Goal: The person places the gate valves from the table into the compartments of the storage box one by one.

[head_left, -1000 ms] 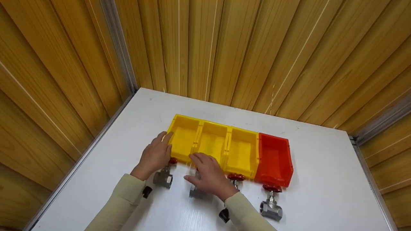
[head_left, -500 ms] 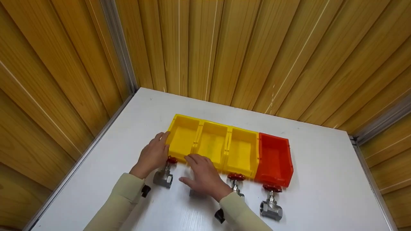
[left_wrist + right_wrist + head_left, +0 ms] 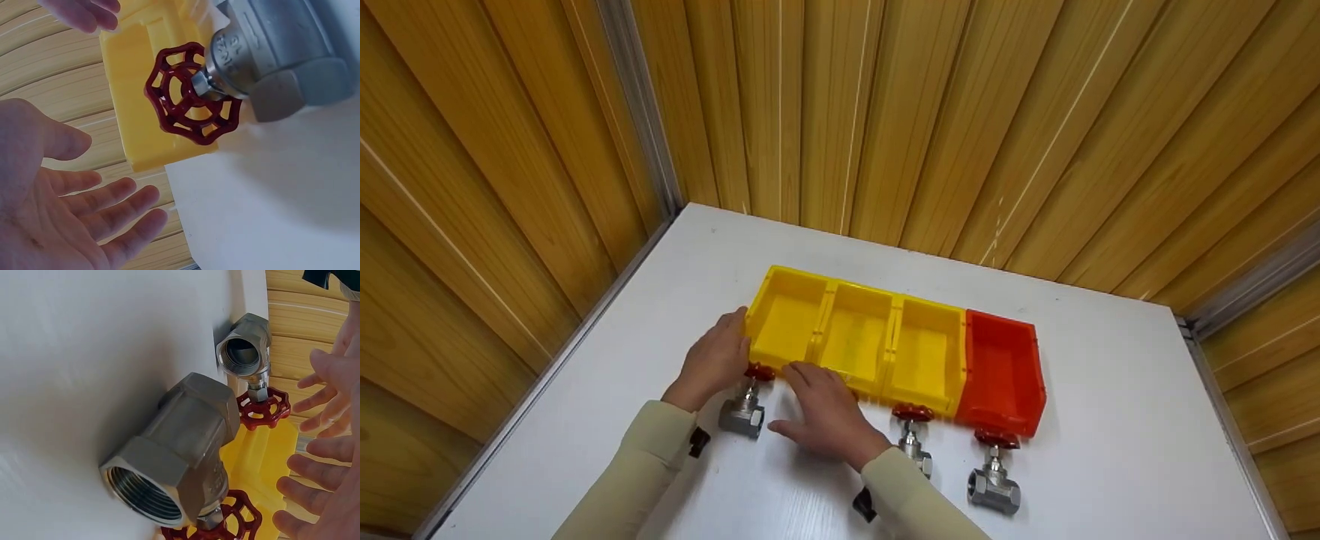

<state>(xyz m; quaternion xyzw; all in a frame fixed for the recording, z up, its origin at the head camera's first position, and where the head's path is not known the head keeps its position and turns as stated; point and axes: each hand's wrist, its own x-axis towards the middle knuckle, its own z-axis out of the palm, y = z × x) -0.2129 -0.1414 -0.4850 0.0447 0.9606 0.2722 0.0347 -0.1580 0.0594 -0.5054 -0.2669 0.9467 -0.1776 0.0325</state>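
My left hand (image 3: 712,361) is beside the left side of the leftmost yellow bin (image 3: 787,315), fingertips right at its rim. In the left wrist view its fingers (image 3: 121,202) are spread and hold nothing. A steel valve (image 3: 744,411) with a dark red handwheel (image 3: 191,93) lies close to this hand. My right hand (image 3: 826,411) hovers palm down at the front of the second yellow bin (image 3: 855,330), thumb apart. It hides another valve in the head view; the right wrist view shows that valve's threaded steel body (image 3: 185,444) near the spread fingers.
A third yellow bin (image 3: 926,349) and a red bin (image 3: 1003,375) continue the row to the right. Before them lie two more valves, one partly behind the right sleeve (image 3: 911,491) and one further right (image 3: 994,484). Wood-look walls (image 3: 922,127) enclose the white table (image 3: 1125,420).
Both hands have drifted slightly left. The left fingers have withdrawn from over the leftmost bin to its side rim, and the right hand has uncovered more of the third valve.
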